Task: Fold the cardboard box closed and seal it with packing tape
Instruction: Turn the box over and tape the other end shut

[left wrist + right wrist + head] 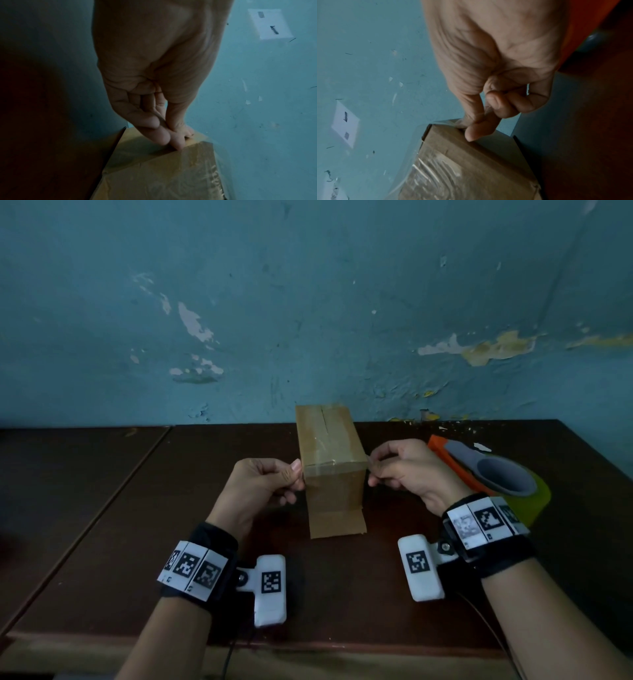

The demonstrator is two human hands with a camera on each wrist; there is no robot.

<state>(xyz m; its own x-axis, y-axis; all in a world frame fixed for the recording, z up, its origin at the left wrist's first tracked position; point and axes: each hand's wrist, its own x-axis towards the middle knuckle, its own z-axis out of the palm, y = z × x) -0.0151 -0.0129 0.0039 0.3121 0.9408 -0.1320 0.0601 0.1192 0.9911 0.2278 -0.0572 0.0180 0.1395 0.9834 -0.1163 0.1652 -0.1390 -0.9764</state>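
- Dark brown wooden table (pixel 102 525), seam running diagonally across its left part, pale front edge at the bottom.
- Behind it, a blue-green wall (pixel 308 302) with peeling patches showing white and yellow.
- On that wall in the wrist views, a white paper sheet (pixel 270 23) with dark marks.
- Left hand (pixel 263 484) raised above the table at the left of the box, palm turned inward, wrist strapped with a black band carrying printed square markers and a white camera block.
- Left fingers (pixel 176 142) curled, thumb and fingertips pinched together on the left end of a clear tape strip (pixel 335 469) at the box's top front edge.
- Cardboard box (pixel 334 498) standing on the table in the middle, between the two hands, narrow front face toward the camera, top flaps folded shut with glossy tape along the centre seam.
- Clear tape strip stretched across the front top corner of the box, both ends reaching past the box sides.
- Right hand (pixel 407 470) at the right of the box, level with the left, wrist banded the same way.
- Right fingers (pixel 476 132) curled, thumb and forefinger clamped on the right end of the strip, touching the box corner.
- Tape dispenser (pixel 479 470) lying on the table just behind the right hand, orange body, grey handle, yellow-green roll.
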